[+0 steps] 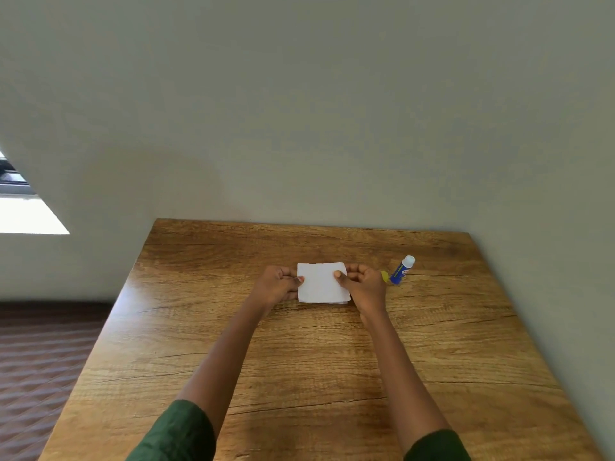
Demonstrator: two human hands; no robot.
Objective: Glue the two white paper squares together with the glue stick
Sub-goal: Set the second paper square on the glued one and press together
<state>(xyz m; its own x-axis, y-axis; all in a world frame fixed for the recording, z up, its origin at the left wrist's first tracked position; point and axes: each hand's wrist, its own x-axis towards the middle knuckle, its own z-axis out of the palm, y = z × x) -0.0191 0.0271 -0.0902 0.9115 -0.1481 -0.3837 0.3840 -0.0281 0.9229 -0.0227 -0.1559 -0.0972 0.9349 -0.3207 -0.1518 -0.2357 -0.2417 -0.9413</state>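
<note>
Two white paper squares (320, 283) lie stacked near the middle of the wooden table (299, 361), the lower one peeking out at the bottom right corner. My left hand (279, 285) pinches the stack's left edge, thumb on top. My right hand (362, 285) grips the right edge, thumb pressing the top sheet. A blue glue stick (402, 270) stands uncapped just right of my right hand, its white tip showing. Its yellow cap (384, 276) lies beside it, partly hidden by my right hand.
The table's far edge meets a plain grey wall (299, 128). The wall also runs along the table's right side. A patterned brown floor (40, 361) lies to the left, below the table edge.
</note>
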